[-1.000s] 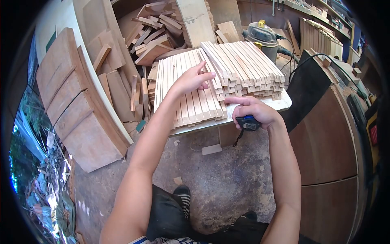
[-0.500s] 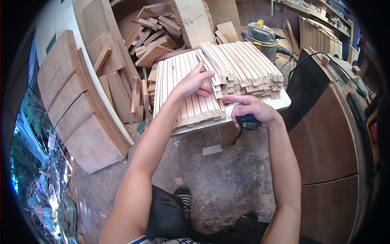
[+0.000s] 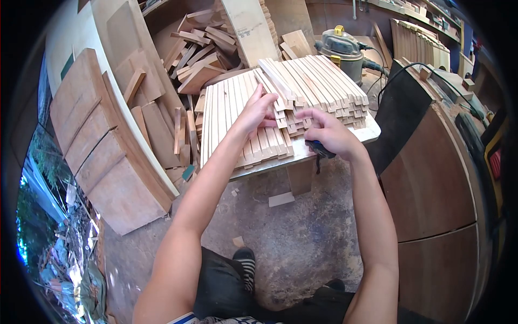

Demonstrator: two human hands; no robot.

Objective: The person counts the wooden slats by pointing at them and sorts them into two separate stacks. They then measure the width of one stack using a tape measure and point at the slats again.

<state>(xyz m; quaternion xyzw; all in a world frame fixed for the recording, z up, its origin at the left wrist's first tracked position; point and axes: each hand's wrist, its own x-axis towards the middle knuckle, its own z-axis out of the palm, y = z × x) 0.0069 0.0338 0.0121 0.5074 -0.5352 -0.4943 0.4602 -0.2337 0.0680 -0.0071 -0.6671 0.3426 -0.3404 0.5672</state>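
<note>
Light wooden strips (image 3: 229, 105) lie side by side on a pale table (image 3: 369, 131), stacked higher on the right. My left hand (image 3: 258, 113) rests at the near middle of the strips, thumb and fingers apart around the edge of the raised stack. At the front ends of the stack is my right hand (image 3: 330, 134), its index finger reaching to the strip ends. The other fingers of that hand are curled round a dark tape measure (image 3: 319, 149), partly hidden below the palm.
Offcuts (image 3: 202, 51) are heaped behind the table. A vacuum (image 3: 341, 49) with a hose stands at the back right. Curved wooden panels (image 3: 102, 140) lean at the left, and a brown panelled piece (image 3: 426, 173) stands at the right. A pale offcut (image 3: 281, 200) lies on the floor.
My right hand has moved up and slightly left, its index finger now bent at the strip ends, with the tape measure in it. My left hand has shifted slightly left.
</note>
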